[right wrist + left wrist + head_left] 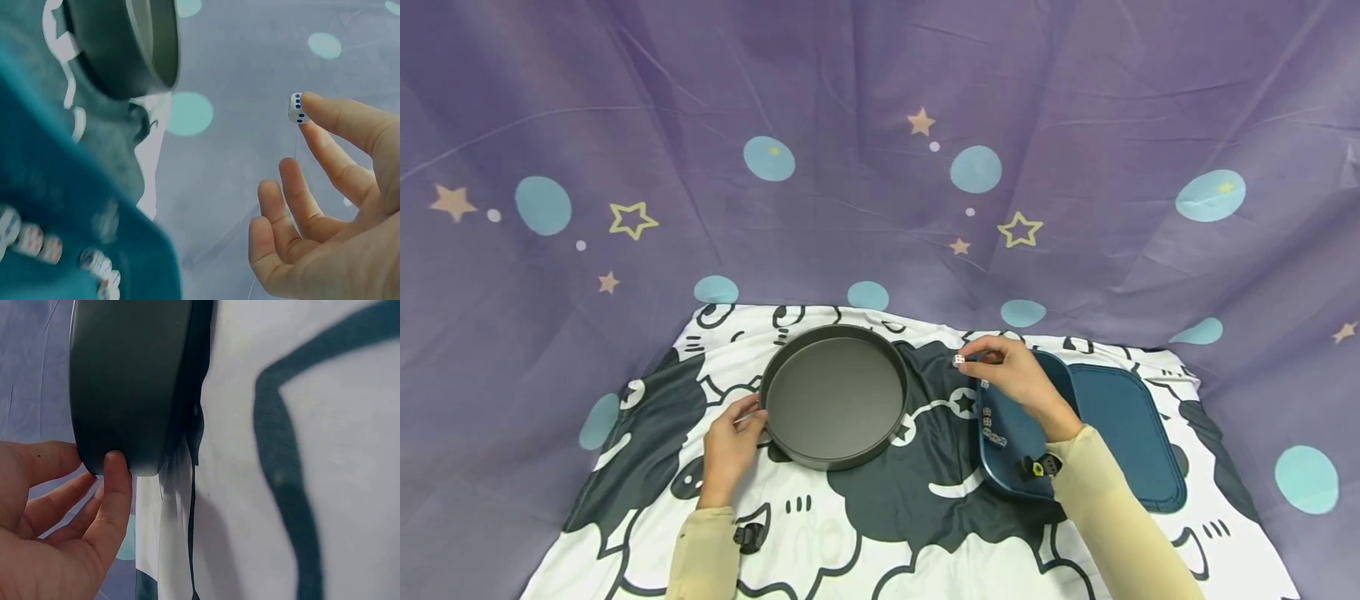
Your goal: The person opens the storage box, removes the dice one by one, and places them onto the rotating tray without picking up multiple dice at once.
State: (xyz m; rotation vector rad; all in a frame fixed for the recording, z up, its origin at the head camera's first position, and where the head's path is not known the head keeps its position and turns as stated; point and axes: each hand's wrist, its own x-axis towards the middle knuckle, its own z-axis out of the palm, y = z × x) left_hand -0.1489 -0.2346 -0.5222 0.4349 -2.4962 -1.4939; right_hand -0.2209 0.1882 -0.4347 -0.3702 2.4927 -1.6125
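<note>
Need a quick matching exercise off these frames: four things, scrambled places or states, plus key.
Things:
1. Left hand
2. Right hand
3. Loose dice
4. Flat blue piece

Places or states:
A. Inside the blue container
B. Just right of that container in the head view
C. At the edge of the dark round pan
D. Pinching a single white die

Pairs: 1-C, 2-D, 3-A, 4-B
</note>
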